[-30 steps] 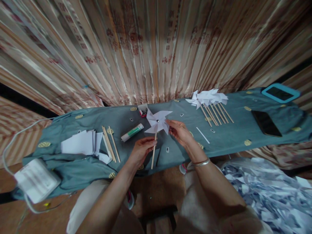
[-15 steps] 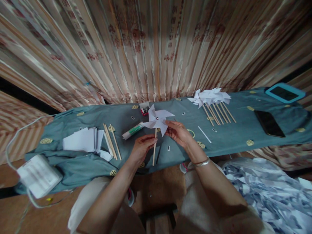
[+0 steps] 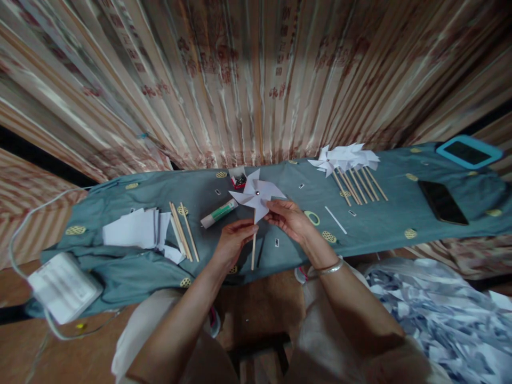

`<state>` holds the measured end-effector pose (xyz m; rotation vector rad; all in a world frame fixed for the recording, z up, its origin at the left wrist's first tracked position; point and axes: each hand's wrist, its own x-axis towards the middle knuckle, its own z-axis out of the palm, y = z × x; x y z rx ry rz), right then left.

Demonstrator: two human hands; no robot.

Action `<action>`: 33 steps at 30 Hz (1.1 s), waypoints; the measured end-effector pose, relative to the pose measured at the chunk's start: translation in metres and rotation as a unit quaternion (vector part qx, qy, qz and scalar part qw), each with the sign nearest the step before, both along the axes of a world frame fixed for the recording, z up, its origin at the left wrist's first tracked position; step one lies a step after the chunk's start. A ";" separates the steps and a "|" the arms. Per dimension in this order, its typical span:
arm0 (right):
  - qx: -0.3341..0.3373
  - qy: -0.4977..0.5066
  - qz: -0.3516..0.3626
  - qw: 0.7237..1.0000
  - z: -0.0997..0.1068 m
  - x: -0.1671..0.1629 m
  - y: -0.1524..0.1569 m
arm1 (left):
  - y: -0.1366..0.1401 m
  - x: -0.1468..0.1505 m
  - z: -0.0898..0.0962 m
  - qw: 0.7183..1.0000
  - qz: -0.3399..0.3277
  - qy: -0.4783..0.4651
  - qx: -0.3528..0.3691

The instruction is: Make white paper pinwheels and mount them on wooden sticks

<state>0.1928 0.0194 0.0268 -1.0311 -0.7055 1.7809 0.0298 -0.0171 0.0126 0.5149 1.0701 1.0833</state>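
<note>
A white paper pinwheel [image 3: 254,199] with a shiny pin at its centre stands upright on a thin wooden stick, held over the middle of the table. My left hand [image 3: 235,241] pinches that stick below the blades. At the pinwheel's right side, my right hand [image 3: 288,220] has thumb and fingers closed on the edge of a lower blade; some fingertips are hidden. Just behind to the left sits a small red box of pins [image 3: 239,180]. A green and white glue stick [image 3: 219,213] lies left of the pinwheel.
Cut paper sheets [image 3: 134,229] and loose wooden sticks [image 3: 181,232] lie to the left, near a white power box [image 3: 66,289]. Several finished pinwheels [image 3: 348,159], a tape roll [image 3: 312,217], a phone [image 3: 442,202] and a blue-framed device [image 3: 469,151] are rightward. Paper scraps [image 3: 444,314] fill a bag below.
The pinwheel's blades have turned about the pin. My right hand has shifted slightly left and its fingers now sit closer to the stick. My left hand keeps its grip.
</note>
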 end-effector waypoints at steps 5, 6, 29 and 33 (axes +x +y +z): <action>-0.005 -0.004 0.000 1.000 0.000 -0.003 -0.001 | 0.000 -0.001 0.002 1.000 -0.008 -0.002 0.001; -0.005 -0.006 -0.001 1.000 -0.001 -0.004 -0.001 | -0.001 -0.001 0.002 1.000 -0.008 -0.004 0.002; 0.010 -0.013 -0.052 0.999 0.002 0.009 0.006 | -0.003 -0.002 -0.001 0.998 -0.057 0.015 0.005; 0.008 -0.023 -0.062 0.998 0.003 0.011 0.006 | -0.005 -0.001 -0.003 0.998 -0.066 0.022 0.003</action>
